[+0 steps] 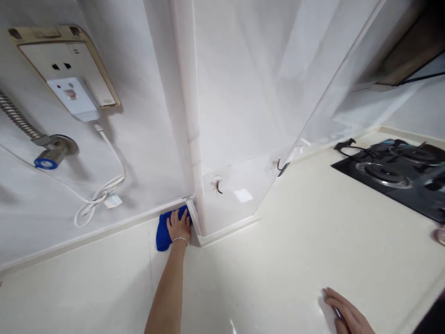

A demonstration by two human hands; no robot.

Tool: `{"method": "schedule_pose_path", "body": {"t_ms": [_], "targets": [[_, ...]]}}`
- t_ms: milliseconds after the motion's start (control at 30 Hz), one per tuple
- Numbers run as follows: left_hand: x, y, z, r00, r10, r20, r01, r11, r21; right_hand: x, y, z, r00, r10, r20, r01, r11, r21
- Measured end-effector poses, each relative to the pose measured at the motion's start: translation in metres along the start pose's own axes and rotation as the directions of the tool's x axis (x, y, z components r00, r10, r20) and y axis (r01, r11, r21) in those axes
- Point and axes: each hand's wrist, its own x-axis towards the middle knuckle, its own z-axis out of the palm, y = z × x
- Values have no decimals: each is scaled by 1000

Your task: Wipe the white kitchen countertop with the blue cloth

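Observation:
In the corner where the countertop meets the wall and the white column, my left hand (179,226) presses down on a blue cloth (162,234). Its fingers are spread over the fabric, and part of the cloth is hidden beneath the palm. A thin bracelet (180,239) circles that wrist. At the lower right, my right hand (347,313) rests its fingertips on the pale countertop (278,269), fingers stretched out. A small shiny spot, perhaps a ring, shows between its fingers; the rest of the hand is cut off by the frame.
A white column (236,195) with two hooks juts over the counter. A black gas stove (389,171) lies to the right, a dark cable beside it. On the left wall are a socket with a white plug (74,99), its looped cord (100,195) and a water valve (55,153).

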Motion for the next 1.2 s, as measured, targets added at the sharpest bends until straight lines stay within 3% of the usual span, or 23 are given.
{"method": "schedule_pose_path", "body": {"t_ms": [167,333,600,900,1067,1200], "targets": [[16,7,0,999,-47,-25,47,999,-9,9,-17,-6,998,59,-9,-59,998,10],[7,4,-7,1000,-5,-29,4,999,-46,12,-21,-7,995,97,-4,-97,995,15],[-55,-1,-22,993,93,-79,-95,995,-30,13,-18,-6,996,83,-30,-80,992,98],[-129,-10,-41,975,205,-81,-213,971,-107,7,-6,10,994,43,-99,-29,990,136],[-136,-13,-46,986,116,-117,-138,969,-203,6,-3,14,994,29,-103,-17,992,123],[-121,-10,-44,983,-88,-160,35,951,-307,6,-4,13,995,40,-90,-28,992,126]]}}
